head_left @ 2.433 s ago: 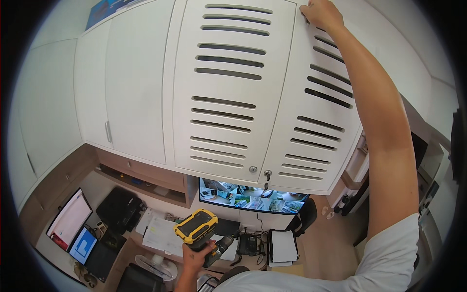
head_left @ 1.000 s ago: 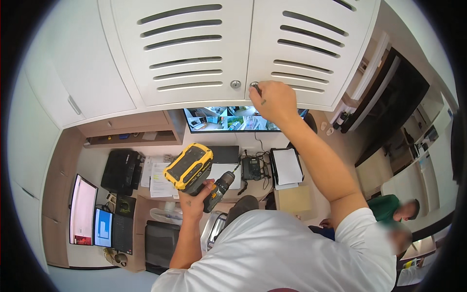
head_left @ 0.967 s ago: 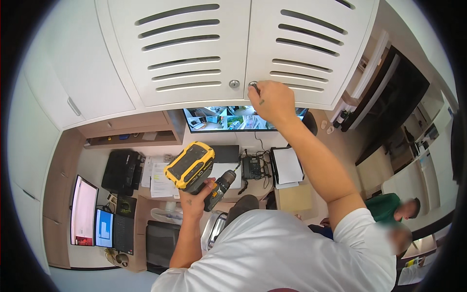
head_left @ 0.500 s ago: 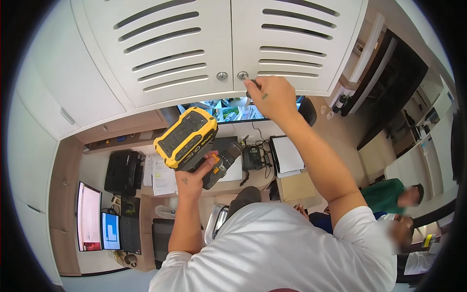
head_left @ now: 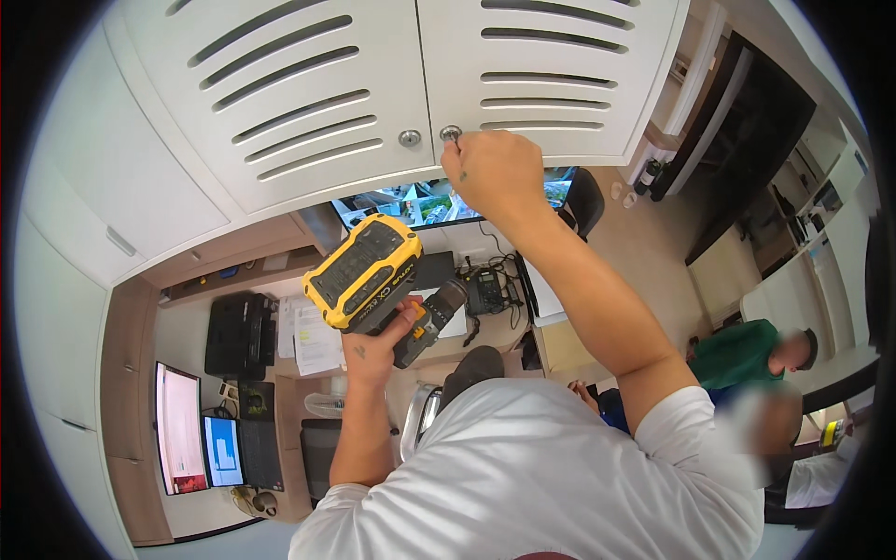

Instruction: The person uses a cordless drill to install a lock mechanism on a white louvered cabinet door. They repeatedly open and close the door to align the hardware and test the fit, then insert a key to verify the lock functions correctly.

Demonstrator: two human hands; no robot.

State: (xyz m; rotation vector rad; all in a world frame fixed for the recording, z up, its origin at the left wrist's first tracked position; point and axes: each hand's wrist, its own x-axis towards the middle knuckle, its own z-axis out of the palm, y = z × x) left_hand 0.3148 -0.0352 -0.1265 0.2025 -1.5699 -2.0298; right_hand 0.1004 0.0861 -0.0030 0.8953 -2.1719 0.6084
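Note:
My left hand [head_left: 373, 350] grips a yellow and black cordless drill [head_left: 364, 271], held low in front of the cabinet with its chuck toward the right. My right hand [head_left: 495, 177] is raised to the right slotted white cabinet door [head_left: 551, 56], fingers pinched at its round keyed lock [head_left: 451, 132]; they cover most of the key there. The left slotted door [head_left: 308, 56] is shut beside it, with its own round lock [head_left: 409, 137].
A wall screen [head_left: 415, 205] hangs below the cabinet over a desk with papers [head_left: 317, 341], a telephone [head_left: 487, 291] and printer [head_left: 238, 331]. Laptop [head_left: 224, 453] and monitor [head_left: 177, 429] stand left. Two people [head_left: 737, 355] [head_left: 761, 420] are lower right, near a chair [head_left: 583, 201].
My right hand has come down from the door's top edge to the lock. The drill remains in my left hand. The view has shifted, bringing two people into sight at lower right.

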